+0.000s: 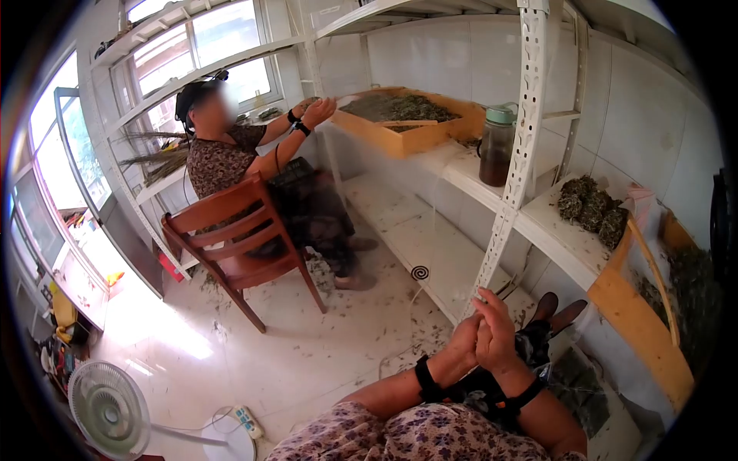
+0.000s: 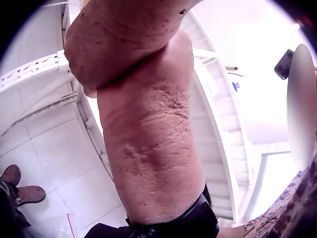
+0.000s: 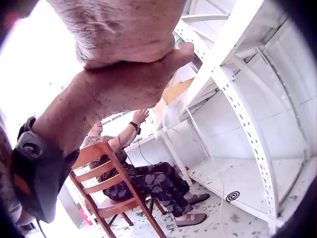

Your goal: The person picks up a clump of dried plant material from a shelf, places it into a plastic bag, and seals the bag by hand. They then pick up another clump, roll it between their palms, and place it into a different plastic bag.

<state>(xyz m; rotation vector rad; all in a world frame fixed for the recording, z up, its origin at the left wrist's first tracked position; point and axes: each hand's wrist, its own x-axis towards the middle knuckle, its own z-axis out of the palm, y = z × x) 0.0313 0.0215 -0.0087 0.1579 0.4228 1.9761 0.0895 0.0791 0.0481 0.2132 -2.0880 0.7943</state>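
My left hand (image 1: 459,346) and right hand (image 1: 498,339) press together low in front of my body in the head view. The right hand's fingers extend upward past the left hand. The left hand's fingers are mostly covered, and whatever lies between the palms is hidden. In the left wrist view, the right hand (image 2: 119,42) crosses over my left wrist. The left hand (image 3: 119,29) lies over my right hand (image 3: 124,84) in the right wrist view. Dark dried plant clumps (image 1: 592,207) sit on the shelf beyond my hands, beside a wooden-sided box (image 1: 638,326) of more plant material.
A person (image 1: 223,146) sits on a wooden chair (image 1: 238,234) by a wooden tray (image 1: 407,138) of dried plant. A lidded jar (image 1: 496,150) stands behind the white shelf post (image 1: 511,184). A fan (image 1: 109,407), power strip (image 1: 247,422) and plant scraps are on the floor.
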